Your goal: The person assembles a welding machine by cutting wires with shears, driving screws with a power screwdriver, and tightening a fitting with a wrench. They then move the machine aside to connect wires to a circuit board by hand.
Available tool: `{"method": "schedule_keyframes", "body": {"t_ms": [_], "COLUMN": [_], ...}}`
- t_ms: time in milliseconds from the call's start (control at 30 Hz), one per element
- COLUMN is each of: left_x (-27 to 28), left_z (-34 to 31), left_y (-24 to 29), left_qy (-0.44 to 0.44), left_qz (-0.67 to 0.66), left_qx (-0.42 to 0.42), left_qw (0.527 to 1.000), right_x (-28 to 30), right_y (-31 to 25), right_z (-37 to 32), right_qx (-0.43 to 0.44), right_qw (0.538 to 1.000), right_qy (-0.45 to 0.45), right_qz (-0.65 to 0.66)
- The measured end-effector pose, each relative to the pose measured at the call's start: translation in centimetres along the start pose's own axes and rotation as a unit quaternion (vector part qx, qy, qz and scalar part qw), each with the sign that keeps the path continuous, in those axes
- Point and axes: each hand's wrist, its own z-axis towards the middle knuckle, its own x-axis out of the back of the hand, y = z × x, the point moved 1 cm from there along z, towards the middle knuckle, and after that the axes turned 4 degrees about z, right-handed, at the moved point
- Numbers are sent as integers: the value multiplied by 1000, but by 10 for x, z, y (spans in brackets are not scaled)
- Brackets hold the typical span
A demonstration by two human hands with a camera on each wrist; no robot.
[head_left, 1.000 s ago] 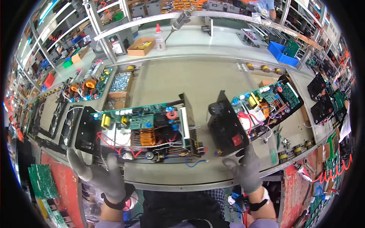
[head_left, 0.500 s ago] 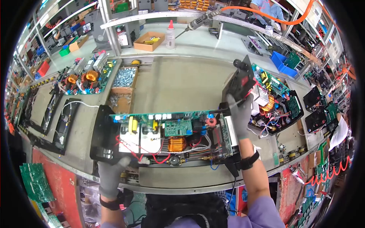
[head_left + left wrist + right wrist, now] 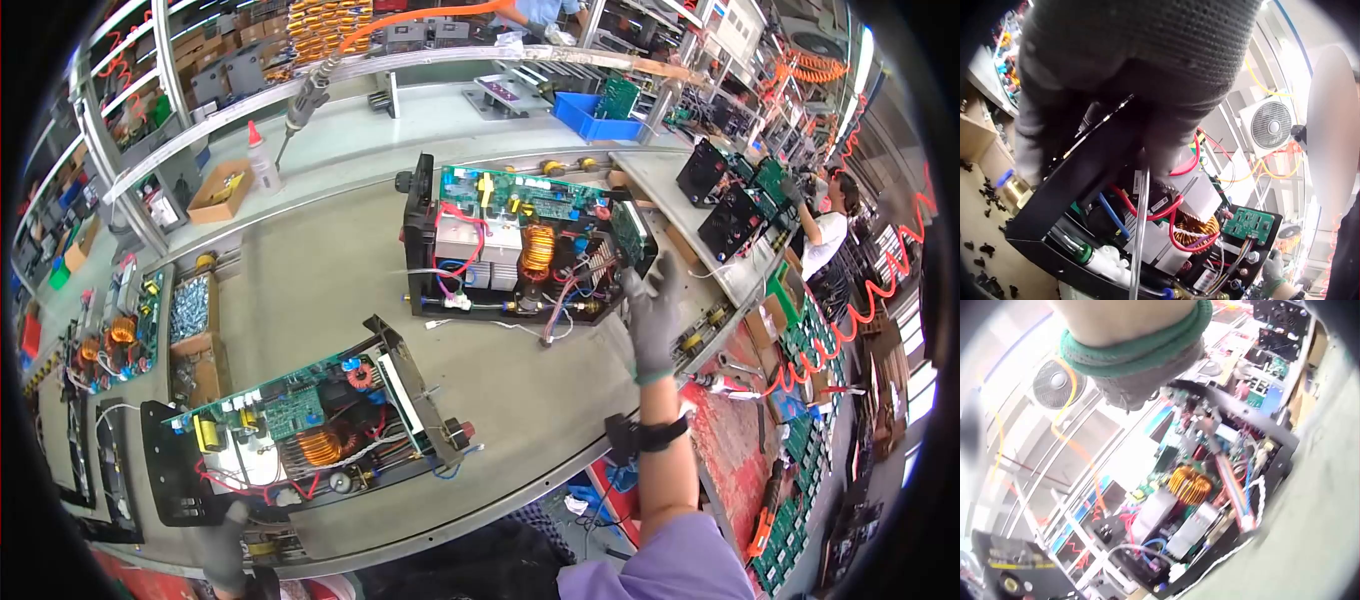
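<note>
My gloved left hand grips the black end panel of the nearer electronics chassis, its fingers and thumb on either side of the panel edge in the left wrist view. This chassis holds a green board, red wires and a copper coil. Farther back sits a second open chassis, with a similar coil and loose wires at its front. My gloved right hand, fingers spread, is at that chassis's right end; its fingertips are partly hidden in the right wrist view.
Boxes of small screws stand left of the nearer chassis. Behind are a carton, a red-capped bottle, a hanging power screwdriver and a blue bin. Black units stand at the right, near another person.
The view has swung right. The second chassis has turned and now lies squarer on the bench. My right hand has gone from its black panel to its other end; my left hand now grips the nearer chassis.
</note>
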Motion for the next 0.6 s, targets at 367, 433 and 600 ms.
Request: {"method": "schedule_keyframes", "body": {"t_ms": [367, 433, 600], "left_x": [-44, -72, -132], "left_z": [33, 37, 25], "left_y": [36, 48, 59], "left_qy": [-71, -104, -73], "left_qz": [-2, -13, -65], "left_qx": [4, -18, -58], "left_qw": [997, 994, 994], "right_x": [-24, -34, -58], "right_y": [30, 16, 33], "right_z": [18, 17, 32], "right_qx": [-143, -143, -152], "right_qw": [961, 962, 947], "right_qy": [-161, -168, -220], "right_qz": [171, 159, 178]}}
